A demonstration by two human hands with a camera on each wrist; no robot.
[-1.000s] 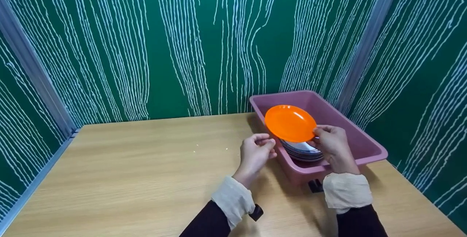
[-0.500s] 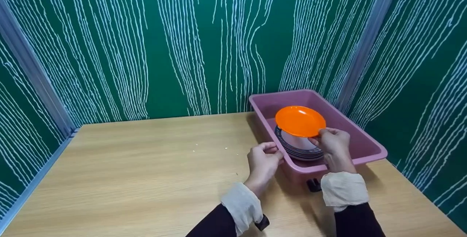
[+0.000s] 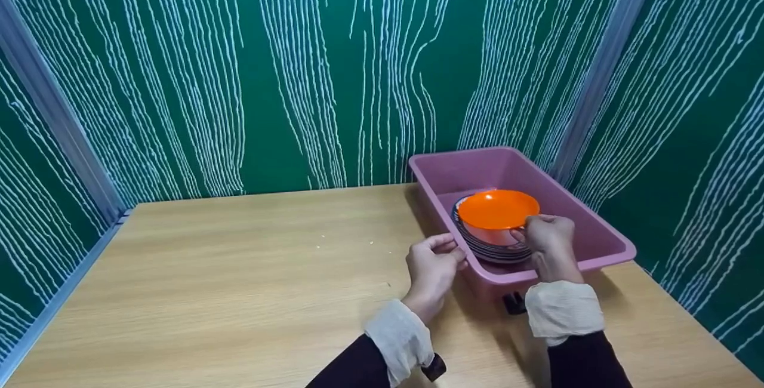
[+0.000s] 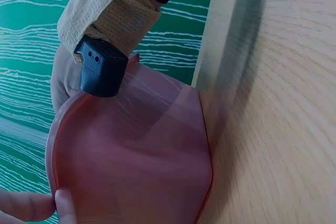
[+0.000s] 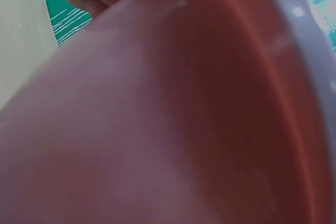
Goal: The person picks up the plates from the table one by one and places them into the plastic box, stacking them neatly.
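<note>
An orange plate is pinched at its near right edge by my right hand, tilted a little over a stack of white plates with dark patterned rims. That stack lies inside a pink plastic tub, near its front left corner. My left hand grips the tub's left rim; in the left wrist view a thumb presses the outer wall and the fingers bend over the edge. The right wrist view is filled by the tub's outer wall, so the orange plate is hidden there.
The tub stands at the right of a wooden table. Several small white crumbs lie left of it. Green walls with white wavy lines rise behind and to the right. A black wrist device sits by the tub's wall.
My right hand has moved the orange plate right and lowered it toward the stack, its face now flatter. My left hand has moved right and taken hold of the tub's rim.
</note>
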